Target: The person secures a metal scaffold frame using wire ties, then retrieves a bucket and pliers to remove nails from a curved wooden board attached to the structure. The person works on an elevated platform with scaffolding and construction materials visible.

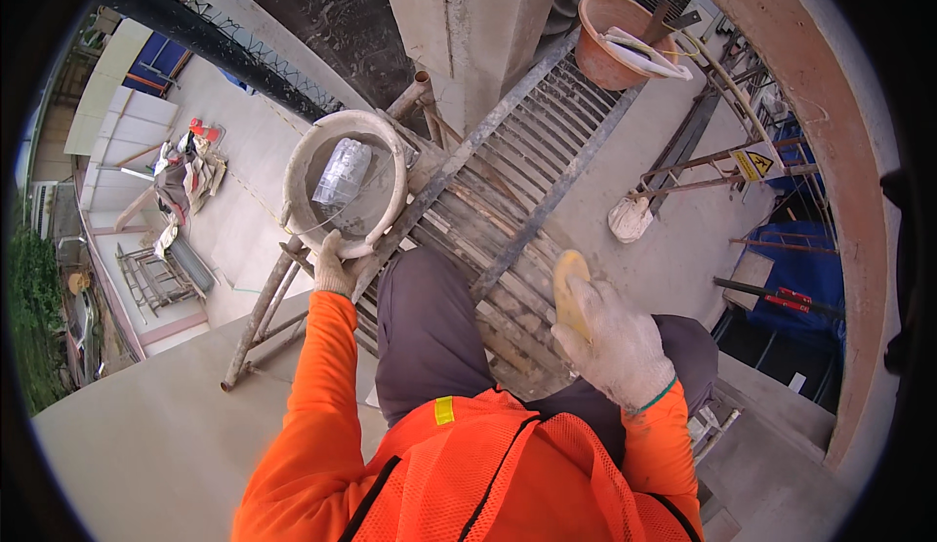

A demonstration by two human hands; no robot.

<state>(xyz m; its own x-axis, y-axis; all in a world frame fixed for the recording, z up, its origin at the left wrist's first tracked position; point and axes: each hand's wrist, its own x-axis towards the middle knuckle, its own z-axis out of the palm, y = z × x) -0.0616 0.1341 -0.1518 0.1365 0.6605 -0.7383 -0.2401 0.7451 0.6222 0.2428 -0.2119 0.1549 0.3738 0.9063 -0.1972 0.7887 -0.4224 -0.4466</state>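
My left hand (333, 267), in a white knit glove, grips the near rim of a round, cement-stained tub (296, 176). Inside the tub, a crumpled clear plastic bottle or bag (344, 172) lies on a grey bottom; which of the two I cannot tell. On the right, my gloved right hand (619, 345) is closed around a yellow, oval, sponge-like pad (568, 288), held above the scaffold planks beside my knee. The far end of the pad sticks out past my fingers.
I sit on a slatted metal scaffold platform (547, 118). A terracotta-coloured tub (597, 40) with tools stands at its far end. A concrete column (468, 25) rises ahead. The floor lies well below, with a white sack (630, 219), a warning sign (754, 162) and piled clothes (203, 179).
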